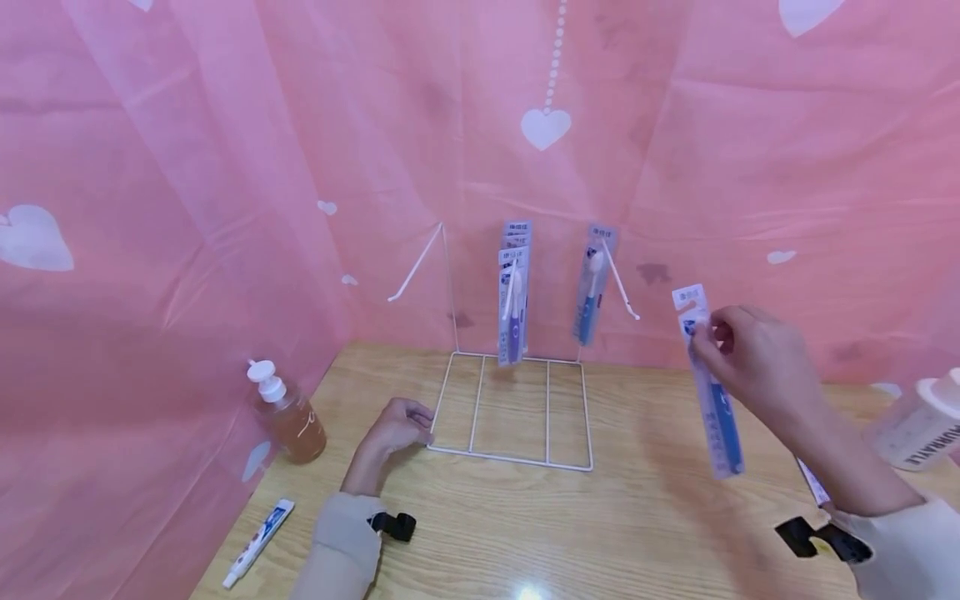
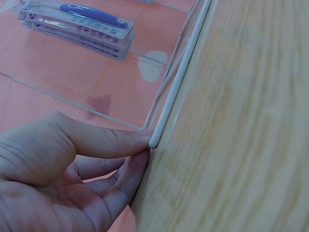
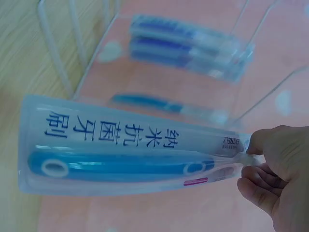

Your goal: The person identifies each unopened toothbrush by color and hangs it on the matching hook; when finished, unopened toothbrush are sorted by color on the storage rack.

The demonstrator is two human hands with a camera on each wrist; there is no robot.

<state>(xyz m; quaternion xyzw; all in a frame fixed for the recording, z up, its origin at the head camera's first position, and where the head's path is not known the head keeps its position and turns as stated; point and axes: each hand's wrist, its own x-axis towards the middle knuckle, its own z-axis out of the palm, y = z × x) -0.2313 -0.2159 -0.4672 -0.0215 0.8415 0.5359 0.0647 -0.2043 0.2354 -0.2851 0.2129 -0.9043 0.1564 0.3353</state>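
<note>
My right hand (image 1: 757, 358) pinches a packaged blue toothbrush (image 1: 716, 408) near its upper end, to the right of a white wire rack (image 1: 510, 458). In the right wrist view the toothbrush pack (image 3: 111, 145) stretches leftward from the fingertips, its blue handle showing through clear plastic. At the rack's front left corner, my left hand (image 1: 397, 429) pinches the base wire between thumb and fingers. Several packs with a purple-handled toothbrush (image 1: 514, 312) in front hang on the middle hook. Another packaged blue toothbrush (image 1: 592, 287) hangs on the right hook (image 1: 618, 283). The left hook (image 1: 415, 265) carries nothing.
On the left stand a pump bottle (image 1: 292, 421) of amber liquid and, nearer, a toothpaste tube (image 1: 258, 543) lying flat. A whitish bottle (image 1: 918, 425) is at the right edge, partly behind my right forearm. Pink cloth (image 1: 405, 125) with hearts hangs behind the wooden table (image 1: 615, 533).
</note>
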